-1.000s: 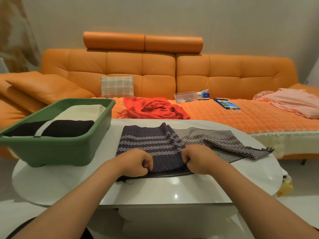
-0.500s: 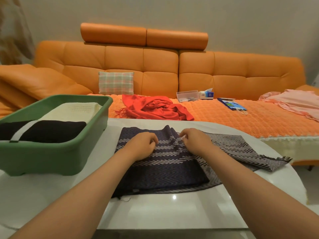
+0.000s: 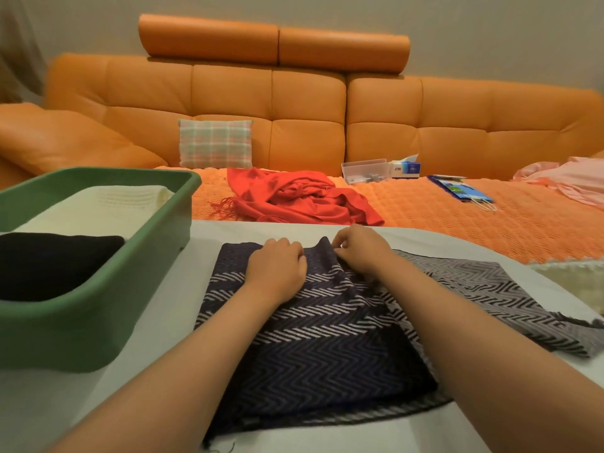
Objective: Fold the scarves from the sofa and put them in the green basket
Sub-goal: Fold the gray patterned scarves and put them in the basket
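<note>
Now the sofa [image 3: 457, 132] sits closer in the view than a second ago, and one red scarf [image 3: 304, 201] lies loose on its seat, so by my reading at least one more is left to fold. On the white surface [image 3: 183, 289] the green basket [image 3: 65, 335] stands at the left with a black scarf [image 3: 55, 263] and a cream scarf [image 3: 98, 207] folded inside it.

The main change is in the patterned scarf [image 3: 327, 348], which lies on the surface just right of the basket. A second ago both hands held it at its near edge. They have since carried that edge away from the body to the far side, and the dark layer now lies doubled over the paler one. That looks like one fold nearly laid, while the grey tail at the right is not yet folded in.

The left grip [image 3: 277, 269] is closed, knuckles up, fingers curled down into the cloth at the far edge. The right grip [image 3: 362, 253] is closed too, pinching a raised ridge of the same scarf just beside it.
</note>
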Tool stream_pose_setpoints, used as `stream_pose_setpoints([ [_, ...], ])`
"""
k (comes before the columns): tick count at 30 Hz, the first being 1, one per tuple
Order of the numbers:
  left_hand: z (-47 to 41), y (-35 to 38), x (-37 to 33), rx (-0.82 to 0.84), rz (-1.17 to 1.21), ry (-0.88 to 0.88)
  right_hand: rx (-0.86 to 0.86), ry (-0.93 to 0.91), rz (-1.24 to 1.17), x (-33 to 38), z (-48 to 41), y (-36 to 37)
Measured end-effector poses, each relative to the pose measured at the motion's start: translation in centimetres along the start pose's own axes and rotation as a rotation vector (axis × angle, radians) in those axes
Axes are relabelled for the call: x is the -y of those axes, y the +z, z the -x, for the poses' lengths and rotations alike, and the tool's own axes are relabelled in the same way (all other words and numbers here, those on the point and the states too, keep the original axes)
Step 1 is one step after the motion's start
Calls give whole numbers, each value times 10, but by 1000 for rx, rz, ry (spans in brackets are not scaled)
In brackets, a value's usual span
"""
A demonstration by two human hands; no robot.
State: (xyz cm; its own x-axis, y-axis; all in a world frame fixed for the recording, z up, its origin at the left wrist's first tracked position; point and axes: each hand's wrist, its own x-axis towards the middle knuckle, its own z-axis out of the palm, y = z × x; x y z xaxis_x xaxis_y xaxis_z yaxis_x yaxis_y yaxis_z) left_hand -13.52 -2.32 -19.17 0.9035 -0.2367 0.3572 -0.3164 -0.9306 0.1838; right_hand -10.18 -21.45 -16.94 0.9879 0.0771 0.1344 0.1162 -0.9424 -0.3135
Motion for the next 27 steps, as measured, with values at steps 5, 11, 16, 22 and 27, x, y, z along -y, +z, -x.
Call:
stream_pose_setpoints([
  [5,3,11,5,-58,11,11,-165,50,-82,-19,4,-6],
  [11,5,4,0,-18,40,260,-140,246,69,-39,11,-11],
  [16,11,2,-29,470,-78,111,-207,52,101,-29,26,-14],
  [22,15,0,-28,364,169,113,-14,-246,85,1,53,-3],
  [27,21,-8,13,405,-65,-125,332,-144,203,-12,68,7],
])
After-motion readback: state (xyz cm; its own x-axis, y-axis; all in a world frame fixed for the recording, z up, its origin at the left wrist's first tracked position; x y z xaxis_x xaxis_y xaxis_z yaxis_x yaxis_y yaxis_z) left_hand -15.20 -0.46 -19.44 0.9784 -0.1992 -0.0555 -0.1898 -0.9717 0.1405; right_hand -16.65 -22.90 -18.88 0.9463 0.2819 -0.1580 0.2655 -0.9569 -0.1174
